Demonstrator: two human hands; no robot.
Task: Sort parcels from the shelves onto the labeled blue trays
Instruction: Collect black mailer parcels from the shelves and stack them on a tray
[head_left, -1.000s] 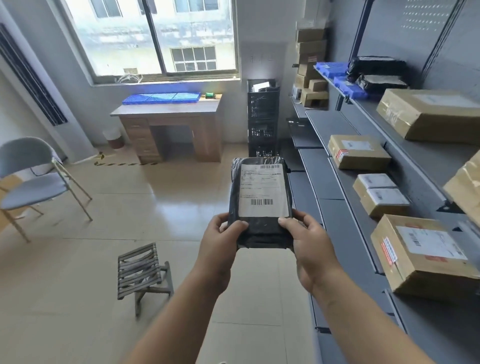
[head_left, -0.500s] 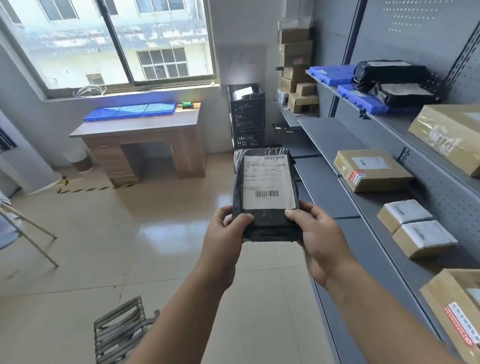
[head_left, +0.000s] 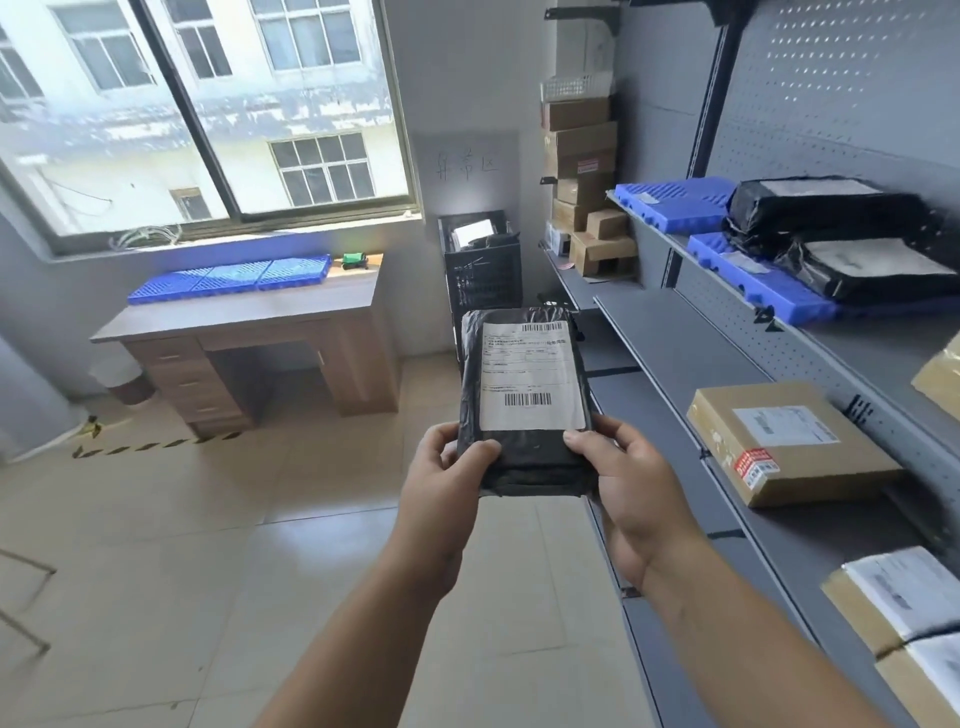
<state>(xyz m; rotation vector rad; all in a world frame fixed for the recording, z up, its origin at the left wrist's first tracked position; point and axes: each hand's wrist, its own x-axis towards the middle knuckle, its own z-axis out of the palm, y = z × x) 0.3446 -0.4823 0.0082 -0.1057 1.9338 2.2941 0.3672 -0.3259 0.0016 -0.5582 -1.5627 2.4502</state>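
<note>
Black parcel is wrinkled glossy plastic film with a matt white paper label; the black parcels on the blue trays look like the same shiny wrap, trays ribbed moulded plastic. Shelves are matt grey painted metal with a perforated back panel, carrying matt brown cardboard boxes with paper labels. Desk is wood-grain laminate, floor glossy smooth tile.

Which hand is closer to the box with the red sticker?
Right. The right hand grips the black parcel on the side toward the brown box; the left hand grips its far side.
</note>
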